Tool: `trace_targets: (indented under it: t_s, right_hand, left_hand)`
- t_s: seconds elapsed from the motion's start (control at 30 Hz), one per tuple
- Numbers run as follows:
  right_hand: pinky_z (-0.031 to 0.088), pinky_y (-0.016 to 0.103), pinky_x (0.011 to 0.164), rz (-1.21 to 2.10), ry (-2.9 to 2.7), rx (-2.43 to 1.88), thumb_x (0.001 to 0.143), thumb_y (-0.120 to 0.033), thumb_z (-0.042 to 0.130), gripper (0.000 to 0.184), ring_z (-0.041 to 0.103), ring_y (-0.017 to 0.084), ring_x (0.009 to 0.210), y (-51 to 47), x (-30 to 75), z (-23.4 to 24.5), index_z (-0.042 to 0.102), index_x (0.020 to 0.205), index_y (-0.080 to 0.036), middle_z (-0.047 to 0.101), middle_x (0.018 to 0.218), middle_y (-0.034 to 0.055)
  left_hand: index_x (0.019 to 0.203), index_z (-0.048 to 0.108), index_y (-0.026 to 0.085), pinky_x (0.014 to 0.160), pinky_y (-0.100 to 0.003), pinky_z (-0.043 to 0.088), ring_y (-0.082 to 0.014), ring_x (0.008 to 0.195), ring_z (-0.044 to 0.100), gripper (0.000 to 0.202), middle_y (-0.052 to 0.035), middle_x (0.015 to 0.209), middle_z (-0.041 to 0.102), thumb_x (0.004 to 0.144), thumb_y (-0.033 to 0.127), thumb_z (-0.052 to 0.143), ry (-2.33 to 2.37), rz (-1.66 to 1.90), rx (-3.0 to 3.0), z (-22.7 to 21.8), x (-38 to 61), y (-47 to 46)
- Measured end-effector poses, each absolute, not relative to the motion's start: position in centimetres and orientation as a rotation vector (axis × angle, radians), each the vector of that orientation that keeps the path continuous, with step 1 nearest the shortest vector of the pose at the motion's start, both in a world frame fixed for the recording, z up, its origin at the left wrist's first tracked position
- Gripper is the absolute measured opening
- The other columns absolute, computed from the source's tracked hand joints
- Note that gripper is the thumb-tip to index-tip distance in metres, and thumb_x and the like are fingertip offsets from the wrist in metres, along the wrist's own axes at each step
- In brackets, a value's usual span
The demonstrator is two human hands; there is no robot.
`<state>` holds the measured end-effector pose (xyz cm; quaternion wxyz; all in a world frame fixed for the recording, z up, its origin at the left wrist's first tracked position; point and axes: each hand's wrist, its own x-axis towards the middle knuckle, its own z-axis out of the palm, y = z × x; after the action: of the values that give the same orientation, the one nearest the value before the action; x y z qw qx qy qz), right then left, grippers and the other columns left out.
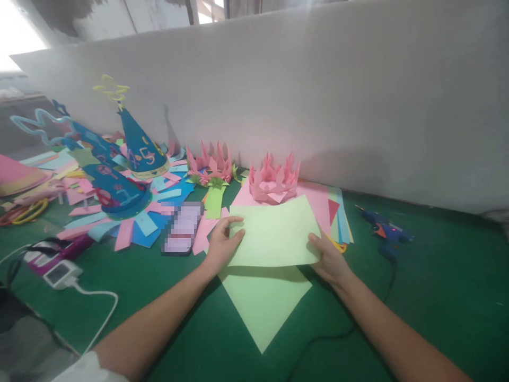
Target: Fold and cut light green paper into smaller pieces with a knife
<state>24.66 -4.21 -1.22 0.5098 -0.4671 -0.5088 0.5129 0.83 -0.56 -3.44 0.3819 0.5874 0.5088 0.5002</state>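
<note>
A pale green sheet of paper (274,233) is held up by its two sides, above the green table. On its left edge my left hand (225,241) is closed, thumb in front and the other fingers partly hidden. My right hand (328,257) grips the lower right edge, its thumb on top and most fingers behind the paper. Beneath lies a second pale green sheet (264,302), one corner pointing toward me. Just beyond the held sheet stands a pink paper crown (274,183) on a stack of coloured paper (318,199).
Left of centre are another pink crown (210,164), a phone (183,231) and blue cone hats (139,143) among scattered paper strips. A blue glue gun (387,228) lies at right, its cord running forward. A power strip (59,262) with cables sits at left.
</note>
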Motion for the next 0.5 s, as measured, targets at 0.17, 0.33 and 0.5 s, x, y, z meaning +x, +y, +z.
trace_targets:
  t_s: [0.17, 0.33, 0.5]
  right_hand:
    - [0.048, 0.047, 0.085, 1.211, -1.232, -1.11, 0.093, -0.054, 0.009, 0.06, 0.059, 0.027, 0.109, -3.8, 25.1, -0.8, 0.027, 0.143, -0.027, 0.064, 0.116, 0.0094]
    - [0.04, 0.049, 0.097, 1.147, -1.65, -1.096, 0.088, -0.056, -0.015, 0.08, 0.046, 0.024, 0.126, -4.1, 24.3, -0.3, 0.038, 0.141, -0.028, 0.061, 0.121, 0.0086]
    - [0.019, 0.051, 0.112, 1.104, -2.128, -0.898, 0.09, -0.064, 0.028, 0.055, 0.023, 0.025, 0.139, -5.2, 22.8, 0.1, 0.057, 0.125, -0.034, 0.044, 0.143, 0.0]
  left_hand:
    - [0.091, 0.071, 0.019, 0.053, -0.022, 0.038, -0.0098, 0.057, 0.046, 0.021, -0.0022, 0.086, 0.065, 0.073, 0.029, 0.064, 1.349, 1.218, 1.464, -3.0, 0.8, -0.6]
    - [0.098, 0.07, 0.017, 0.052, -0.021, 0.041, -0.0111, 0.061, 0.054, 0.038, -0.0051, 0.09, 0.068, 0.078, 0.048, 0.061, 1.232, 1.12, 1.311, -2.4, 1.0, -1.1]
    - [0.089, 0.068, 0.013, 0.049, -0.022, 0.044, -0.0117, 0.052, 0.057, 0.049, -0.0035, 0.068, 0.066, 0.072, 0.059, 0.065, 1.081, 1.03, 1.085, -2.1, 1.5, -1.9]
